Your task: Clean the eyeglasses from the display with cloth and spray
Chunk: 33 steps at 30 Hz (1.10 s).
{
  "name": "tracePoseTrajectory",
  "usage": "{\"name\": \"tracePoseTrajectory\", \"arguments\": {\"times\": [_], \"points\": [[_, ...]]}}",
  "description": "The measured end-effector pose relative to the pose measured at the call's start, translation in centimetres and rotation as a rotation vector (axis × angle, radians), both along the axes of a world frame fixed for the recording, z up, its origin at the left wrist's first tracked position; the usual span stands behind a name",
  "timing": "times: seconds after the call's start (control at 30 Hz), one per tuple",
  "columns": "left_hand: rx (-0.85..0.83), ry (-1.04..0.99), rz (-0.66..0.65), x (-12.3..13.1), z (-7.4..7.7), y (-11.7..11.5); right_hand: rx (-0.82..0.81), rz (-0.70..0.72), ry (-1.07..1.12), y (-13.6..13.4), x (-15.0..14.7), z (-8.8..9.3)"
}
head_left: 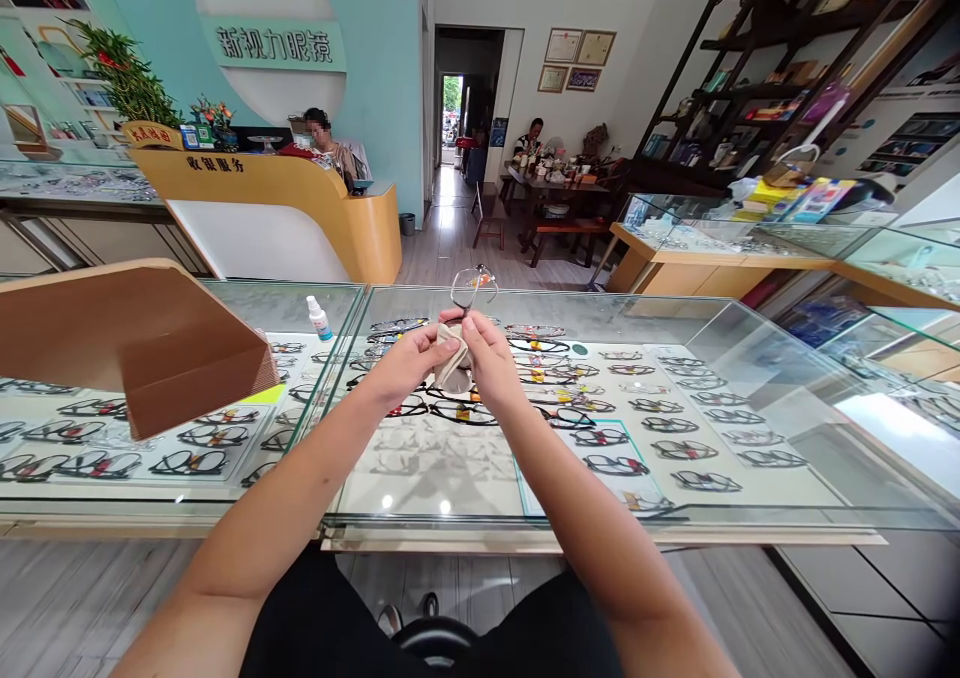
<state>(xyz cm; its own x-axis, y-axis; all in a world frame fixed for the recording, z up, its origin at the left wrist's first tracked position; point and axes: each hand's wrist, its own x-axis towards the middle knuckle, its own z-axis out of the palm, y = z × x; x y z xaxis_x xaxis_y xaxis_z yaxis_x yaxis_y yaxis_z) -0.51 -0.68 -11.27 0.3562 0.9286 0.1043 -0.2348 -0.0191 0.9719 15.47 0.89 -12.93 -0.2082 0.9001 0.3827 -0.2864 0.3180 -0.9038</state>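
Observation:
Over the glass display counter (750,428) both my hands meet in front of me. My left hand (409,358) is closed on a beige cleaning cloth (452,360). My right hand (487,353) pinches a pair of thin-framed glasses (472,285), whose clear lens sticks up above my fingers. The cloth is wrapped round the lower part of the glasses, between the two hands. Under the glass lie several rows of spectacle frames (675,428).
A brown cardboard box (142,343) stands on the counter at left. A small spray bottle (319,318) stands behind it. A yellow reception desk (300,208) with a seated person is beyond, another person sits at a far table (555,193), and shelves (772,78) fill the right.

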Motion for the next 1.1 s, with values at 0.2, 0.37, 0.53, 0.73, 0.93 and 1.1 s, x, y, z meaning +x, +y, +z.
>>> {"name": "tracePoseTrajectory", "arguments": {"times": [0.2,0.37,0.53,0.73,0.93,1.1], "points": [[-0.002,0.033,-0.011,-0.2,-0.1,0.1,-0.078,0.086,0.094,-0.1,-0.1,0.3],[0.019,0.049,0.005,0.4,-0.1,-0.5,-0.126,0.114,0.124,-0.2,-0.1,0.3],[0.078,-0.017,0.085,1.4,-0.3,-1.0,-0.170,0.129,0.164,-0.3,-0.3,0.5],[0.101,-0.004,0.149,1.6,-1.2,-0.6,-0.126,0.147,0.088,-0.5,-0.2,0.7],[0.099,-0.067,0.168,1.8,-1.2,-0.5,-0.074,0.128,0.057,-0.9,-0.3,0.9],[0.051,-0.108,0.223,1.9,-1.0,-0.2,-0.027,0.106,0.053,-1.0,-0.5,1.0]]}}
